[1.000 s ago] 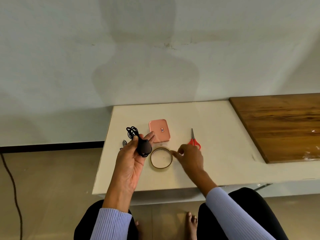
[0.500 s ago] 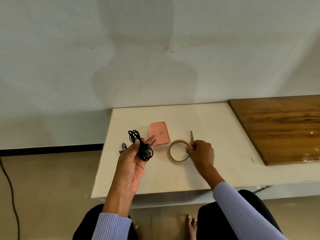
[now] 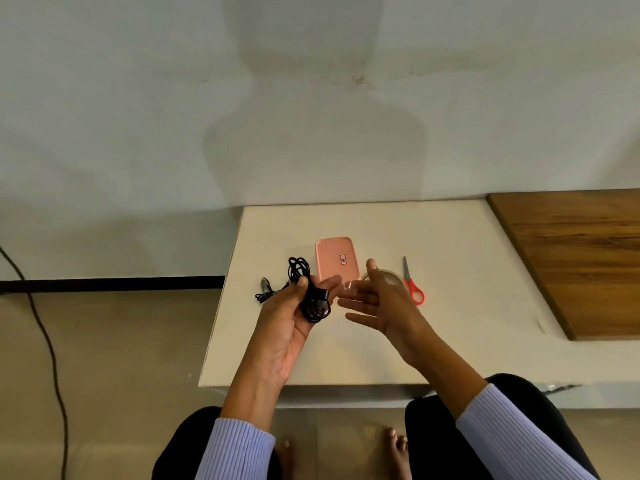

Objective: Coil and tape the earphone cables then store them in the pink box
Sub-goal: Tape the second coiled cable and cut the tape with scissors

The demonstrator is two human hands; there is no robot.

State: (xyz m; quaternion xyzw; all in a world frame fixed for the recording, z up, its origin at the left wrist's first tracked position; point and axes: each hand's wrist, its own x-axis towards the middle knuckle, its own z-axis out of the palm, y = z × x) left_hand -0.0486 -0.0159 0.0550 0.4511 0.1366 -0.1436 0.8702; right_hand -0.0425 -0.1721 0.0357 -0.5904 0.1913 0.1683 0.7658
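Coiled earphone cable (image 3: 313,301) lies across left hand (image 3: 294,317) grip, thumb on top.

Both arms wear long sleeves of a pale lilac-blue knit, ribbed in fine lengthwise lines; each sleeve ends in a plain cuff partway up the forearm, leaving the wrist and lower forearm bare; the left hand (image 3: 291,317) is bare, with no ring, watch or band to be seen; the right hand (image 3: 377,303) is likewise bare, no jewellery showing on the side that faces the camera; the nails on both look short and unpainted, though they are small in view; the legs are covered in plain black cloth, without visible seam or pattern; both feet are bare, only the toes showing between the knees.
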